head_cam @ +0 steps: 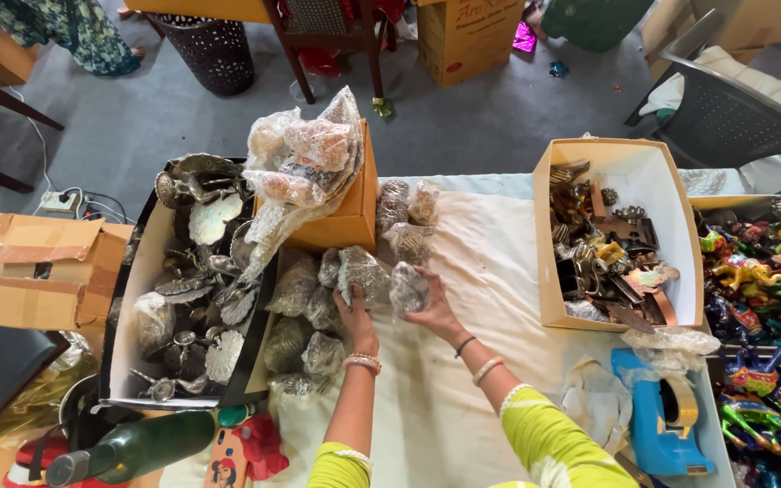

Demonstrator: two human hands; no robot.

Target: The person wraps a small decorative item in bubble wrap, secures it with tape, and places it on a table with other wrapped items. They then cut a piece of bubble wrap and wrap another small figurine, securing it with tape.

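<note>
Several wrapped bundles (318, 307) already lie grouped on the bench (463, 398); your right hand (434, 312) grips another bundle (407, 287) at the group's edge, your left hand (357, 327) rests flat-fingered on one there. Unwrapped metal pieces (196, 271) remain boxed beside them.

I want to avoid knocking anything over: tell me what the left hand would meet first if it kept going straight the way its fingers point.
The left hand points up the table; it would likely meet the plastic-wrapped bundle at its fingertips first, then the orange box, though depth is unclear.
</note>
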